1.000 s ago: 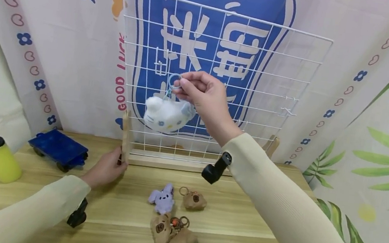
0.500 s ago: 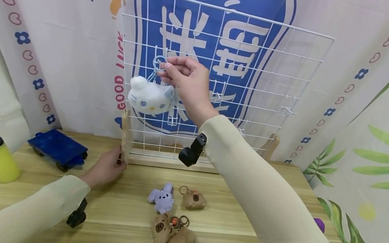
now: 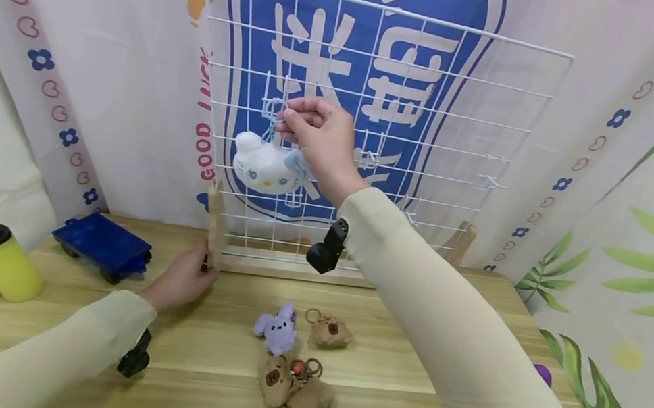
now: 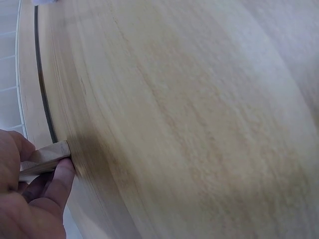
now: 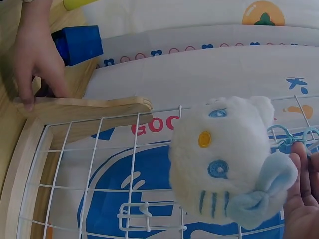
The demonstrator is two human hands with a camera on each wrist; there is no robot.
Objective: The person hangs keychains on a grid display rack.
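My right hand (image 3: 324, 146) pinches the light blue ring (image 3: 273, 109) of a plush keychain at the upper left of the wire grid (image 3: 387, 10). From the ring hangs a white cat-head plush (image 3: 267, 168) with a blue bow (image 5: 264, 191). In the head view the ring overlaps a small wire hook on the grid. My left hand (image 3: 186, 275) grips the wooden side foot (image 4: 47, 158) of the grid's stand, low by the tabletop. On the table lie a lilac plush keychain (image 3: 277, 331) and several brown plush keychains (image 3: 331, 332).
Other white wire hooks (image 3: 491, 182) sit on the grid, one below the plush (image 5: 144, 214). A blue toy cart (image 3: 103, 244) and a yellow pump bottle (image 3: 7, 267) stand at the left. A purple object (image 3: 543, 374) shows at the right, and a printed curtain (image 3: 136, 58) hangs behind.
Over the last second my right hand has moved left and upward with the cat plush, bringing its ring over the upper-left hook. My left hand keeps its grip on the stand.
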